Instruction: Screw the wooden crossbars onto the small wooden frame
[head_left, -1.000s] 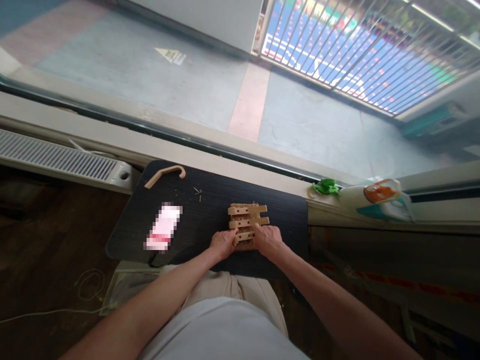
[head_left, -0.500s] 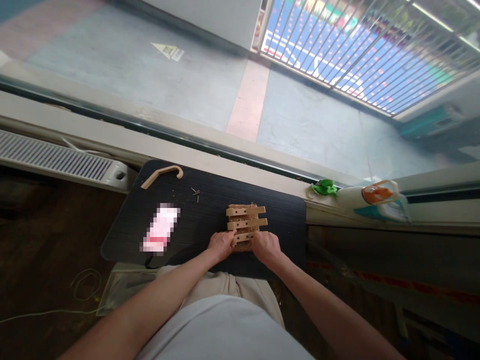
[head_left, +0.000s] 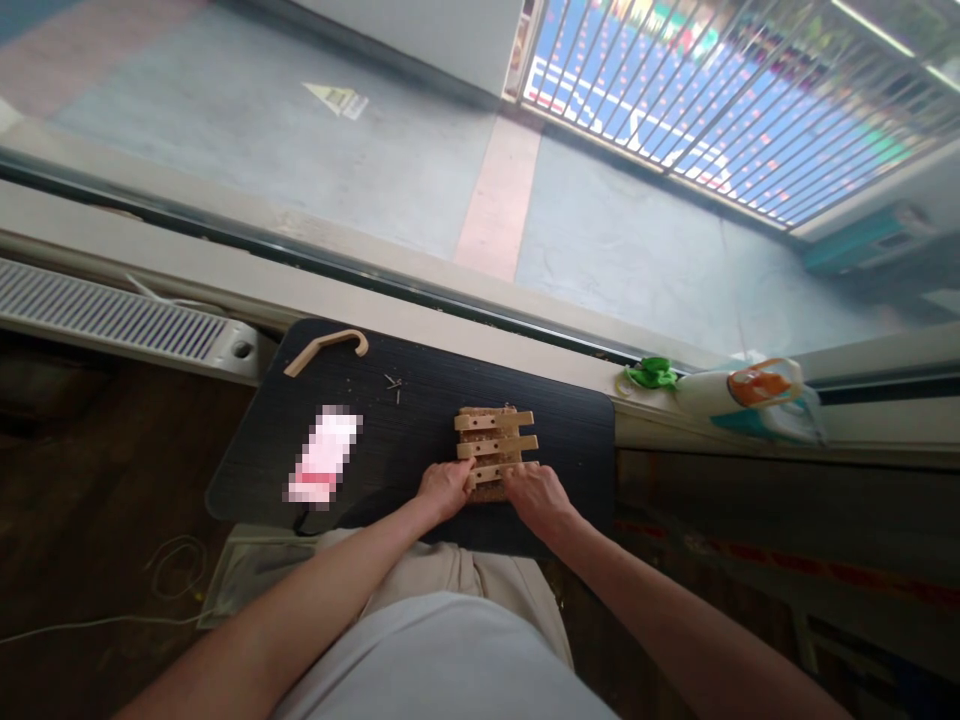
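Observation:
On a dark tabletop [head_left: 409, 430] lies a rough brown block [head_left: 489, 494] with three pale wooden strips across it, each with dark holes. My left hand [head_left: 444, 490] is closed on the left end of the nearest wooden strip [head_left: 491, 472], thumb against it. My right hand [head_left: 541, 498] bends its fingers over that strip's right end, partly hiding it. Farther up, the middle wooden strip [head_left: 499, 447] and the far wooden strip [head_left: 495, 421] stick out past the block's right edge, untouched.
A hook-shaped wooden piece [head_left: 324, 347] lies at the table's far left, near several small screws [head_left: 394, 384]. A pixelated pink-and-white rectangle [head_left: 324, 458] is left of my hands. On the sill are a green item [head_left: 652, 373] and a white bottle [head_left: 701, 393]. A radiator [head_left: 135, 315] stands left.
The fingers of my right hand have loosened and flattened a little over the strip's end. My left hand keeps its hold. The view has shifted slightly.

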